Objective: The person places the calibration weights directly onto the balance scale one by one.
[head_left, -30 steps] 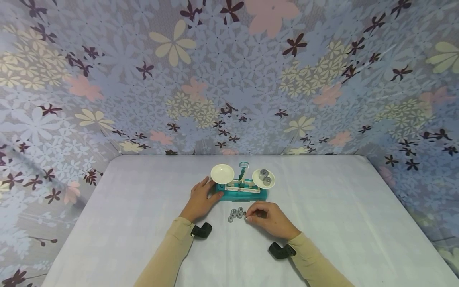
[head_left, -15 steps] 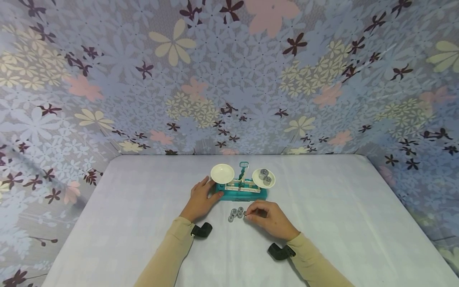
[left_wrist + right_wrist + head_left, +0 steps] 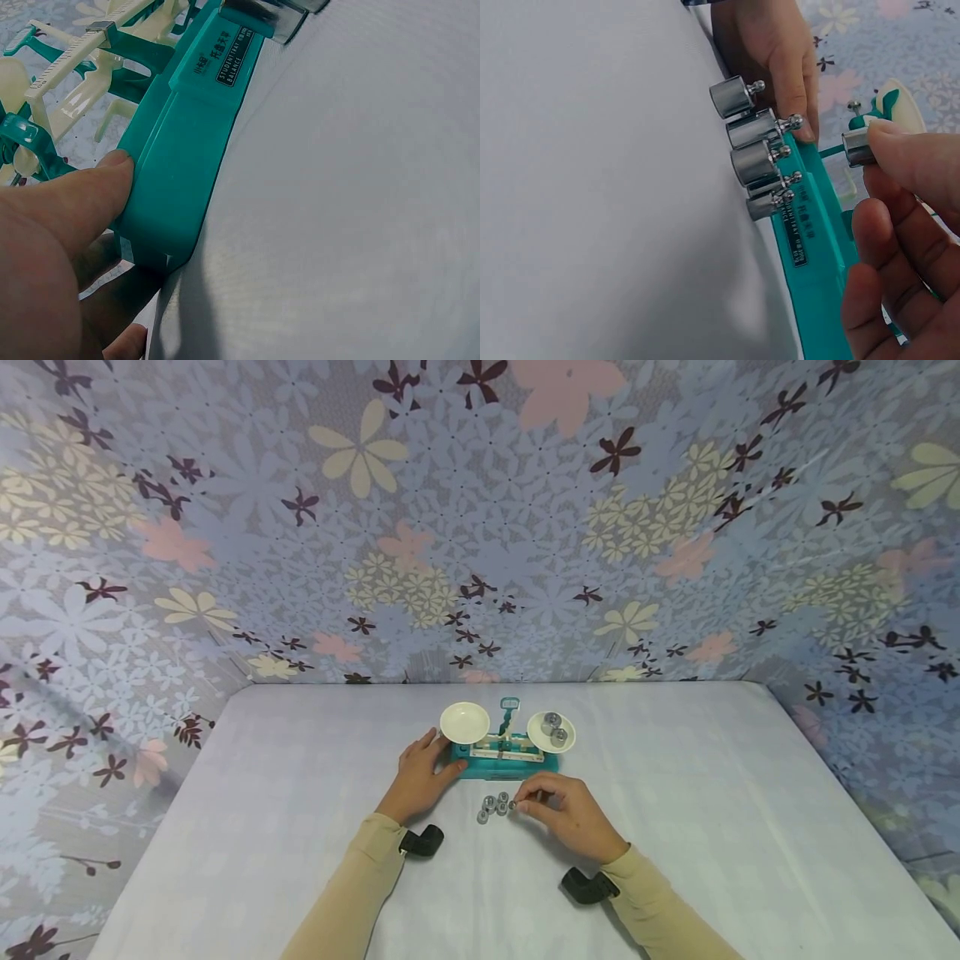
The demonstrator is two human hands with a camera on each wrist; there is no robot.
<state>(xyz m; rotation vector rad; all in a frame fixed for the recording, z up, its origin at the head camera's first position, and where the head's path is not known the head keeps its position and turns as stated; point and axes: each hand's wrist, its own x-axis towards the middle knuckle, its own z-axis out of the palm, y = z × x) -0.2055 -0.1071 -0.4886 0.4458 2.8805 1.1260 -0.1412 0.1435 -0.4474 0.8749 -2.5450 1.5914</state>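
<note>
Toward the far edge of the white cloth-covered table [image 3: 712,827], approx. mid-width, stands a teal-and-cream plastic tray balance [image 3: 506,769]. At its L end is the left hand [image 3: 422,777], gripping the base: thumb on the near side, fingers round the end. Just in front of the balance, nr its R half, is the right hand [image 3: 573,818], thumb & index narrowed on a small silver metal cylinder weight [image 3: 858,149]; its other fingers are loosely bent. In the R wrist view the pinched wt is apart from the rest.

Five more shiny silver knobbed cylinder weights [image 3: 754,163] stand bunched in front of the balance, approx. mid-base, btwn the two hands; can't tell exactly which touch. Another two silver weights [image 3: 559,737] sit in the round cream right pan [image 3: 537,737], on the balance's R. The round cream left pan [image 3: 464,723] is above its L end, nr the L fingertips.

Table's far edge runs close behind the balance; side edges are well off to L & R. Flat cloth spreads wide past both balance ends, also in front, beyond the weights. Blue-grey floral fabric [image 3: 480,527] rises behind the balance & along both sides.
</note>
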